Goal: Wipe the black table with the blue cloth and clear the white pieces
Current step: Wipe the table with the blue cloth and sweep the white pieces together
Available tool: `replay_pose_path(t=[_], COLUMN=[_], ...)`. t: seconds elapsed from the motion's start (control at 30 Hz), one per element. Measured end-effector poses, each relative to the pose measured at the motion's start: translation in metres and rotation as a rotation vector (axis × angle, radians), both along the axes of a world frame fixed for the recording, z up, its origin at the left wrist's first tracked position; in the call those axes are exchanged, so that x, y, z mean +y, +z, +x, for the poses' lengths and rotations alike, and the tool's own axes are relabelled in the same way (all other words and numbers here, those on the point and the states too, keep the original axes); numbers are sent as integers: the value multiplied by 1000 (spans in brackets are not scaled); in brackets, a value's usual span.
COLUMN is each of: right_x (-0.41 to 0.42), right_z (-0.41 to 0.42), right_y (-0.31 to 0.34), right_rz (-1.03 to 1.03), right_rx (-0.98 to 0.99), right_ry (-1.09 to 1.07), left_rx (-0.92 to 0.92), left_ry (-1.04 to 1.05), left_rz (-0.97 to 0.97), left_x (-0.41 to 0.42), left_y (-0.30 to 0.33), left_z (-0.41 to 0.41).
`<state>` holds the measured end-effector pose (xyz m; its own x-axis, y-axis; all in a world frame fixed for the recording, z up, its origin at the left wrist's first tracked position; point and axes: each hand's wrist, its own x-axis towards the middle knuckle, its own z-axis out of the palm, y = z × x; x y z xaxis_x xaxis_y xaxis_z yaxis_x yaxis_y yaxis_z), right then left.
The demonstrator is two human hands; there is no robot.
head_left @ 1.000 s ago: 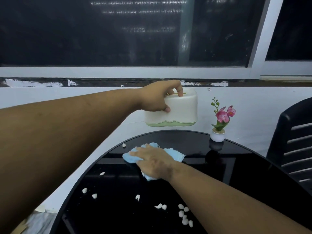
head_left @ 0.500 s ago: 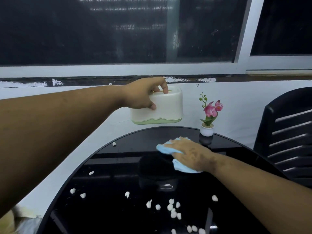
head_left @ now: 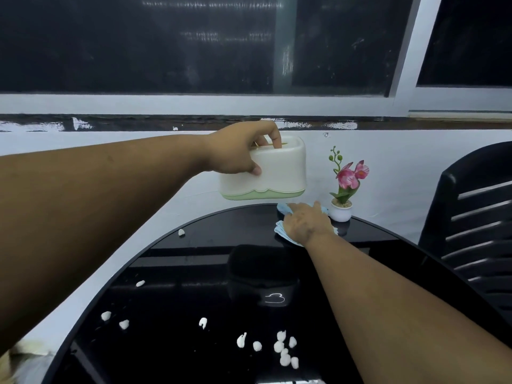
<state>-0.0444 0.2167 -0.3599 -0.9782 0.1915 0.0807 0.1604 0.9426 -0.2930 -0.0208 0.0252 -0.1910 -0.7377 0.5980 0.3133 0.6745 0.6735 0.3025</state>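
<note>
Nearest on the glossy black table [head_left: 177, 353], the white pieces [head_left: 282, 349] lie untouched: a tight cluster toward the near right of centre, a few strays to its left, and two lone bits farther off along the left rim. They look like the work that remains, since the cloth has not reached this near part. Farther in, the dark sheen carries a blocky reflection, most likely of the box held above it. Beyond that, at the far edge of the table, the right hand [head_left: 304, 223] lies flat on the blue cloth [head_left: 282, 231], fingers spread and pressing down, not curled round it; a flat palm keeps the whole cloth on the surface, which suits wiping. The cloth peeks out on the hand's left and far sides, just beside a small white pot with a pink artificial orchid [head_left: 345, 187], which stands on the table at the far right. Above the far rim, clear of the surface, the left hand [head_left: 243, 151] grips a cream tissue box with a green base [head_left: 266, 173], fingers hooked into its top slot and thumb on the near face, seemingly lifted so the cloth can pass beneath. A black slatted chair [head_left: 471, 217] stands at the right; a white wall and dark window lie beyond.
</note>
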Motion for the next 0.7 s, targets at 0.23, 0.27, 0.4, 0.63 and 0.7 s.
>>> replay_pose_path(t=[0.23,0.27,0.4,0.63,0.7], right_x=[-25,-30,-49,-102,-118], right_z=[-16,-16,-15,-22,-21], right_y=[6,8,10,9,9], right_rz=[-20,-16,-33,-1,33], right_rx=[-25,-31,-53,-61,-75], right_ry=[-118,-110,-30,167,246], left_rx=[7,10,9,9,2], left_ry=[-7,-11,-16,-17,-18], left_rz=[-22,-25,-22,-22,-30], left_x=[-7,-8,-13,-17,-18], left_y=[-3,-3,-2,-3,-3], left_z=[0,0,2,5,6])
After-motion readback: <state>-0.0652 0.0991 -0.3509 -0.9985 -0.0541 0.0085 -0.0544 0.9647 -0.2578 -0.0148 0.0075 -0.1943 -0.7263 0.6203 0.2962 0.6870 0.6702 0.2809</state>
